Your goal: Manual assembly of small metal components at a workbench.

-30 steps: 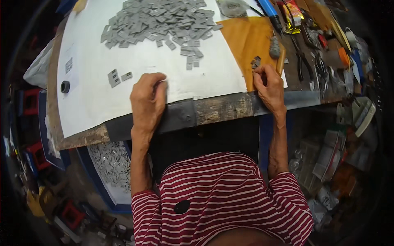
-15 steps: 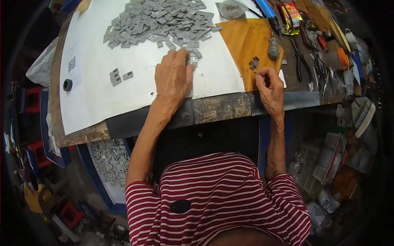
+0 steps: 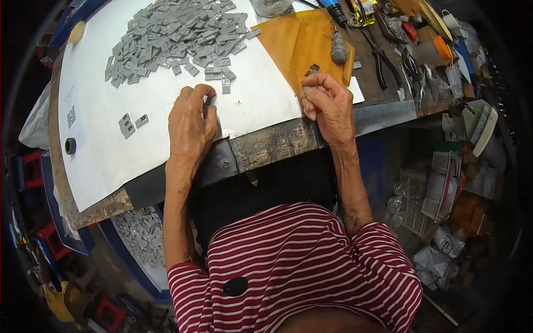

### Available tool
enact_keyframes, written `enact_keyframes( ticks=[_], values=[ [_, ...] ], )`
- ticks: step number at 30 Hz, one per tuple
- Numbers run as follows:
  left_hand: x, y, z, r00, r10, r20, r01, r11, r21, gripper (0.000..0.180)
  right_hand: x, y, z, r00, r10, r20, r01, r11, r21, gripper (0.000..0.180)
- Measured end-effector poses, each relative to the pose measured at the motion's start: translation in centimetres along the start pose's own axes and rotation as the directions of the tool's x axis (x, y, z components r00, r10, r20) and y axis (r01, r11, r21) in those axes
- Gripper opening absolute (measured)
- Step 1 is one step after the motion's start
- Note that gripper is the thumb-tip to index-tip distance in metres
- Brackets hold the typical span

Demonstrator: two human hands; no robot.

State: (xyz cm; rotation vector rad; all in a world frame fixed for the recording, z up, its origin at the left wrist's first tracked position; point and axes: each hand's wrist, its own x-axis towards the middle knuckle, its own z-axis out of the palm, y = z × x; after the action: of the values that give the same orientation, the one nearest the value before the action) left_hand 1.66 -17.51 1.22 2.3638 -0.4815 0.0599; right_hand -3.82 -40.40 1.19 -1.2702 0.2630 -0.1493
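Observation:
My left hand [image 3: 191, 125] is closed over the white sheet [image 3: 261, 111], with a small grey rectangular piece [image 3: 210, 100] between thumb and fingers. Beyond it lies a large heap of similar grey pieces [image 3: 177, 41]. A few more grey pieces [image 3: 127, 126] sit apart on the left. Over the near corner of an amber sheet [image 3: 283, 41], my right hand [image 3: 331, 105] is pinched shut; whatever its fingertips hold is too small to make out. Just beyond those fingertips is a little cluster of dark bits [image 3: 312, 69].
Pliers [image 3: 383, 66], a blue-handled tool [image 3: 335, 12] and a grey wrapped lump [image 3: 338, 49] lie on the right. A black ring [image 3: 70, 146] rests at the left. Below the table's worn front edge [image 3: 277, 143], a blue tray [image 3: 125, 261] holds many grey pieces.
My left hand has drawn back from the heap toward me with a grey piece. My right hand has lifted away from the dark bits. The whole view has shifted.

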Motion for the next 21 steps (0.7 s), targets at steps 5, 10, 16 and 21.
enact_keyframes(
  ticks=[5,10,16,21],
  values=[
    [-0.2,0.0,0.2,1.0,0.023,0.006,-0.023,1.0,-0.016,0.019,0.0,0.3,-0.5,0.999,-0.02,-0.044,0.021,0.999,0.043,0.012],
    [-0.6,0.2,-0.1,1.0,0.01,0.004,-0.01,1.0,-0.003,0.023,0.1,0.1,-1.2,0.993,-0.024,-0.114,0.031,0.998,0.054,0.012],
    [-1.1,0.2,-0.2,1.0,0.01,0.006,-0.01,0.999,-0.034,0.023,0.1,0.2,-1.7,0.988,-0.033,-0.149,0.043,0.997,0.059,0.013],
    [-1.5,0.3,0.1,0.999,0.04,-0.001,-0.04,0.998,-0.048,0.022,0.0,0.1,-2.0,0.994,-0.053,-0.1,0.06,0.996,0.067,0.012]
  ],
)
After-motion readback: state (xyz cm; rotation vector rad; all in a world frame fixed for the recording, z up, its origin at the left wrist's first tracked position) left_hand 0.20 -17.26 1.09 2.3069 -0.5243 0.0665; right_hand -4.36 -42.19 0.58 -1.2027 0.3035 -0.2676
